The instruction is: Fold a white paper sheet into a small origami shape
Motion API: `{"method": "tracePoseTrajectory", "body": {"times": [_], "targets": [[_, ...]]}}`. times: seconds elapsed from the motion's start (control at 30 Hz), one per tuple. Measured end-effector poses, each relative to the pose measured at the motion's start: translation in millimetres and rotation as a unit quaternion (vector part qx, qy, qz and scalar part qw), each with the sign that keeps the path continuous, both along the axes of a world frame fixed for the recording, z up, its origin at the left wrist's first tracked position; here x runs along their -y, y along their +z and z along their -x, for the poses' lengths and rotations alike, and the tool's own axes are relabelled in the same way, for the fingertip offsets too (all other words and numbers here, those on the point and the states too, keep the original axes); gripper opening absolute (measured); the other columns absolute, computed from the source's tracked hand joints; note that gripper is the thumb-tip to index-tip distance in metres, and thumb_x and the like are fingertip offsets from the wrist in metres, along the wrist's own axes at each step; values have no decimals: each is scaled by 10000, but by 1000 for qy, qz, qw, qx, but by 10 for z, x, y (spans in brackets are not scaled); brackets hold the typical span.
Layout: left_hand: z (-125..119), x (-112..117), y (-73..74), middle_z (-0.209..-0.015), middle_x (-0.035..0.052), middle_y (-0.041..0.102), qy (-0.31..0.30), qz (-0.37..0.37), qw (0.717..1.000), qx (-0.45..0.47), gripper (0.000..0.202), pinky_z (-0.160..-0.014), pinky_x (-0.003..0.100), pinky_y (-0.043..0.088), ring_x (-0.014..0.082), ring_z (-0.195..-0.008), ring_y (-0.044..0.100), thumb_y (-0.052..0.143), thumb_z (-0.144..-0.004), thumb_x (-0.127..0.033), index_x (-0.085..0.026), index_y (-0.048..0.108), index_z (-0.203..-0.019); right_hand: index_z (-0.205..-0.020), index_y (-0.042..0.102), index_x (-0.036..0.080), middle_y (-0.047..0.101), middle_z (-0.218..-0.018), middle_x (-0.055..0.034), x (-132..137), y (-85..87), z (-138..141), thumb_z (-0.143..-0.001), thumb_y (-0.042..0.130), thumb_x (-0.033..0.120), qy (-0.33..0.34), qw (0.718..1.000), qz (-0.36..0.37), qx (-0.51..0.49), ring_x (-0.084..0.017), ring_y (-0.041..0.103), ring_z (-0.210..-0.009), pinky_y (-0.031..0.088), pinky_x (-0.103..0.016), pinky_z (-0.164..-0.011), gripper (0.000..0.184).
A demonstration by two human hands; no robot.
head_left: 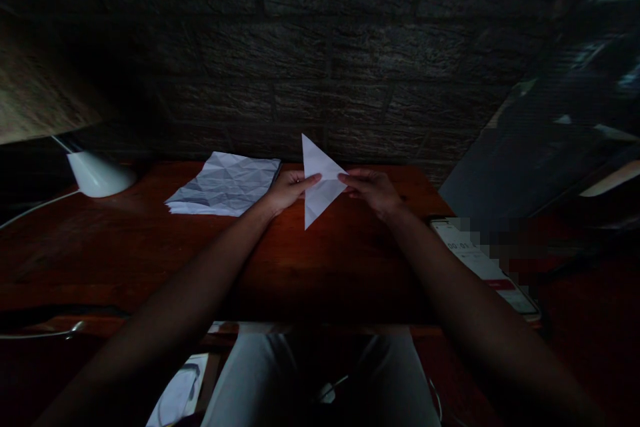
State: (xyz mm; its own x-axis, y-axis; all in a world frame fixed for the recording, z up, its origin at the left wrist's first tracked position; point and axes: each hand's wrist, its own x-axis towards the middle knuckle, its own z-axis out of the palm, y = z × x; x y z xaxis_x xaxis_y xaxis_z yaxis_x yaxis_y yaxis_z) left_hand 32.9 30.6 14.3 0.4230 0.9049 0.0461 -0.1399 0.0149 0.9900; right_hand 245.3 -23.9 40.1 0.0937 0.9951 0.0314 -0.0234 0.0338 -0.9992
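A white paper folded into a triangle (pixel 318 184) is held up above the wooden desk (pixel 320 260), one point up and one point down. My left hand (pixel 287 189) pinches its left edge with thumb and fingers. My right hand (pixel 373 190) pinches the paper's right corner. Both forearms reach in from the bottom of the view.
A creased white sheet (pixel 225 184) lies flat at the back left of the desk. A white lamp head (pixel 99 173) stands further left with its cable. A phone with a lit screen (pixel 484 265) lies at the desk's right edge. A dark brick wall rises behind.
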Motion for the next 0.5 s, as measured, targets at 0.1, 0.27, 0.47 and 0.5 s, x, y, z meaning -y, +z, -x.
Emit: {"method": "tracePoseTrajectory", "body": {"times": [0.1,0.27,0.47,0.5], "targets": [[12,12,26,-930,76,826,-4,-3,1000,1,547,-763,308,583,185,-784,736,949,-597,-590,-175,823,-931,-862,800,209,804,-885,-30,-17,-7,-6,-689,925,355,-3,1000,-15,6,-126,691,-720,526,-223,-614,258],[-23,103,18,-1032,120,825,-32,-15,998,-48,534,-795,353,604,231,-857,761,955,-620,-513,-154,814,-989,-825,784,205,791,-826,-17,-26,-51,-2,-677,916,388,-14,999,-40,6,-124,674,-695,505,-228,-606,269],[-104,173,9,-952,149,820,-30,-35,997,-62,566,-673,349,628,238,-742,759,842,-765,-580,-110,790,-1075,-858,774,206,806,-843,-33,-37,-84,36,-705,881,453,24,997,-72,18,-154,712,-745,504,-246,-627,309],[-108,167,10,-944,151,819,-33,-33,997,-60,561,-648,339,623,234,-730,753,836,-770,-585,-112,792,-1070,-861,774,208,807,-846,-34,-41,-78,27,-703,882,458,27,997,-76,21,-157,714,-750,504,-249,-629,315]]}}
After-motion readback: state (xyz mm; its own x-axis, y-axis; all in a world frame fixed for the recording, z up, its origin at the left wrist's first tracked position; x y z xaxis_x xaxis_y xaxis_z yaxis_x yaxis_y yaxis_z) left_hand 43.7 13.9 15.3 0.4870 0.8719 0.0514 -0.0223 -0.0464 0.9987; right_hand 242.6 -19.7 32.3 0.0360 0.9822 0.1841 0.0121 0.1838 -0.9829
